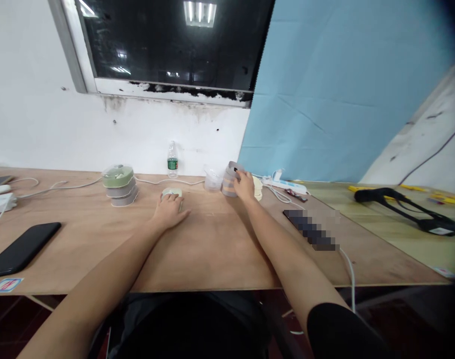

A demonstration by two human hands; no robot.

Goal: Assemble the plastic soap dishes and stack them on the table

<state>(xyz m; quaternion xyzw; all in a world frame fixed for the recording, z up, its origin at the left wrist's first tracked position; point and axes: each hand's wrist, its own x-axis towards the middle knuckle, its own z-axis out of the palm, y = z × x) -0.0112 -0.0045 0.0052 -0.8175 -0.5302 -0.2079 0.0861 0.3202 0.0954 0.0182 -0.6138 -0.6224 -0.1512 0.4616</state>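
Note:
My left hand (169, 210) lies on a small pale green container (171, 191) near the back of the table, its fingers over the top and its thumb spread to the right. With its fingers closed at the rim and side, my right hand (245, 185) holds a grey round container (229, 182) with tan patches, which leans slightly. A clear plastic cup (212, 180) stands just left of it. Pale yellow scalloped pieces (257, 188) show partly behind my right hand. To the left is a stack of green and grey containers (119, 186) under a clear lid.
A plastic bottle (172, 160) stands by the wall. Black phone (23, 248) at left, dark pixelated device (310, 230) at right. White power strips (290, 187) and cables run along the back. A black strapped object (410, 209) lies on the adjoining surface.

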